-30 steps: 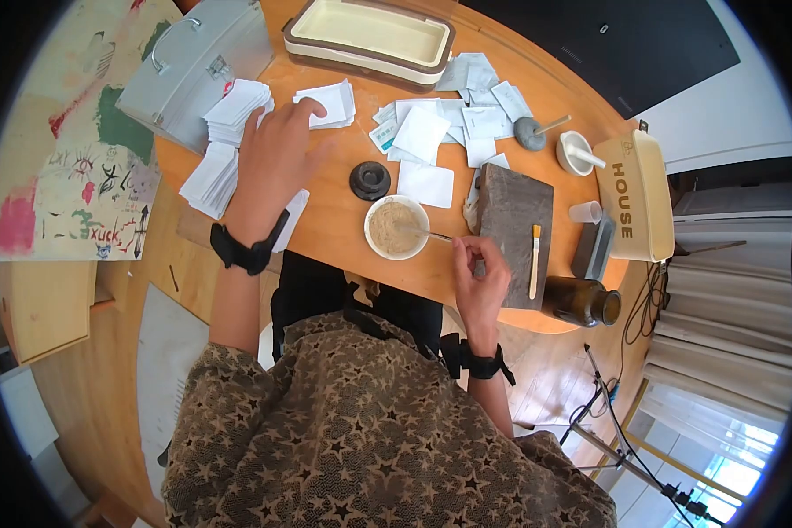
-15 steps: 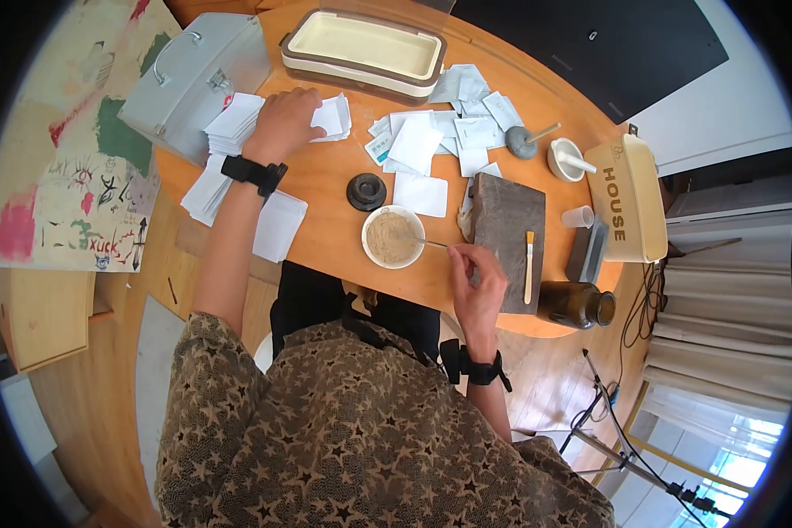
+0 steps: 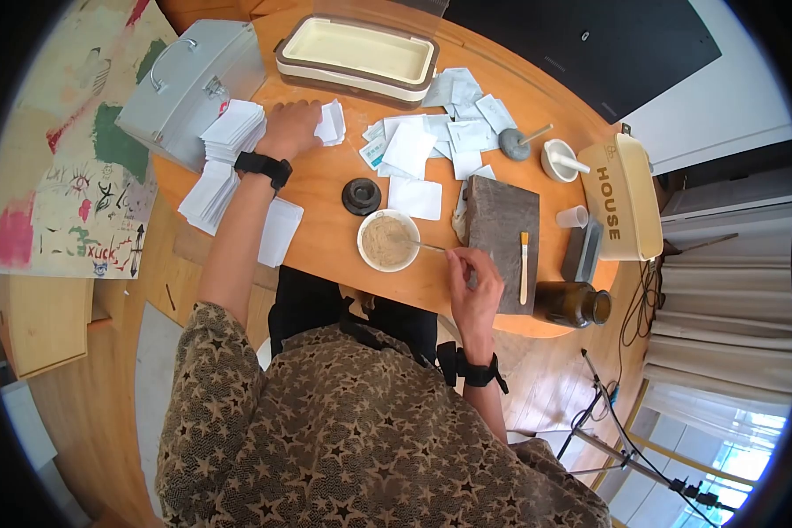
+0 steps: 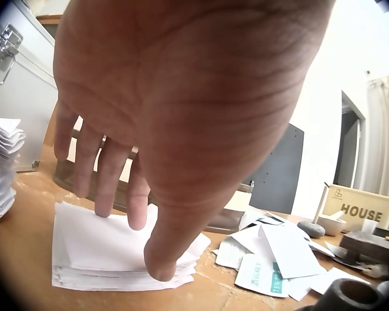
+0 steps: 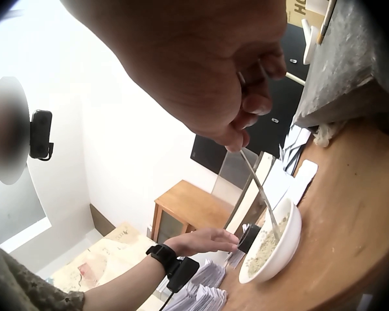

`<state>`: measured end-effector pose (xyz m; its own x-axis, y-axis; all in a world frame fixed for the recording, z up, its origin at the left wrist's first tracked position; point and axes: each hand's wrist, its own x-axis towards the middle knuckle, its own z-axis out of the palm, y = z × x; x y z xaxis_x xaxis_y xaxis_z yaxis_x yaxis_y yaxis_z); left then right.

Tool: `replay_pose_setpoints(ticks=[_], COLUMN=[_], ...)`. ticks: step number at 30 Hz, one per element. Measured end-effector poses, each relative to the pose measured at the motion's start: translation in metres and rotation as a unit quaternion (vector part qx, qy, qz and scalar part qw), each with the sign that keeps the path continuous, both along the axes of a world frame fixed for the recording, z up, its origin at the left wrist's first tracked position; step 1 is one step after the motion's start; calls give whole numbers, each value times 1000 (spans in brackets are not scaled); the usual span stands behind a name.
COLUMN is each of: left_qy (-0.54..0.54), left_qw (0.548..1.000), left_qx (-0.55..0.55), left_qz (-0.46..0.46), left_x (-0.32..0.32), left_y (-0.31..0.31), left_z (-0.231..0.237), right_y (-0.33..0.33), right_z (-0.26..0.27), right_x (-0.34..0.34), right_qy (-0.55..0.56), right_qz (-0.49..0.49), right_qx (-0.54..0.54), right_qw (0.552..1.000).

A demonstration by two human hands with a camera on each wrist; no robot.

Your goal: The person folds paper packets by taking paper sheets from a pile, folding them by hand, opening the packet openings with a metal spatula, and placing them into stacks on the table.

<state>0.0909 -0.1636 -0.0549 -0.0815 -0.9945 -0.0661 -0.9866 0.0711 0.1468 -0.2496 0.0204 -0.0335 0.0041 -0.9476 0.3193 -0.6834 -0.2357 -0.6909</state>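
My left hand (image 3: 290,128) rests over a stack of white paper sheets (image 4: 97,243) with its fingers extended. In the left wrist view the thumb (image 4: 161,262) lies at the stack's near edge and the fingertips touch or hover close above its top. My right hand (image 3: 477,286) pinches the end of a thin metal stick (image 5: 258,183). That stick slants down into a white bowl (image 5: 282,259) of beige powder (image 3: 383,236), where its lower tip is hidden. Beside the bowl sits a round black lid-like piece (image 3: 362,195).
More white paper stacks (image 3: 207,198) stand at left by a grey metal case (image 3: 185,97). Several sachets (image 3: 405,145), a dark slab (image 3: 500,224) with a brush (image 3: 524,264), a brown jar (image 3: 568,304), a mortar (image 3: 554,167) and a cream tray (image 3: 326,70) surround the bowl.
My left hand came down onto the paper stack from a raised position nearer me, its fingers reaching away. The right hand keeps its pinch on the metal stick at the bowl.
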Motion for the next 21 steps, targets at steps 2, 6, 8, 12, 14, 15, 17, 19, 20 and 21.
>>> replay_pose_setpoints(ticks=[2,6,8,12,14,15,17,19,20,21], left_qy=[-2,-2,6,16,11,5,7,9,9,8], left_qw=[1000,1000,1000,999,1000,1000,1000,1000,1000,1000], left_qx=[-6,-10,-14,-27,-19,-10,-10,-10,-9,-8], left_qz=[-1,1,1,4,10,16,16,16,17,18], left_x=[0,0,1,2,2,1,2,2,2,2], left_y=[0,0,-1,1,1,1,0,0,0,0], left_z=[-1,1,1,0,-1,-2,-4,-4,-4,-2], right_y=[0,1,1,0,0,0,1,2,2,2], right_z=[0,1,1,0,0,0,1,3,3,3], right_x=[0,1,1,2,4,4,4,3,3,4], right_qy=[-3,-12,-14,-26,-36,-36,-36,-33,-33,-35], right_qz=[-3,-6,-9,-7,-8,-10,-13,-9,-10,-11], right_qx=[2,17,25,9,2,5,7,6,6,6], right_qw=[1000,1000,1000,1000,999,999,999,999,999,999])
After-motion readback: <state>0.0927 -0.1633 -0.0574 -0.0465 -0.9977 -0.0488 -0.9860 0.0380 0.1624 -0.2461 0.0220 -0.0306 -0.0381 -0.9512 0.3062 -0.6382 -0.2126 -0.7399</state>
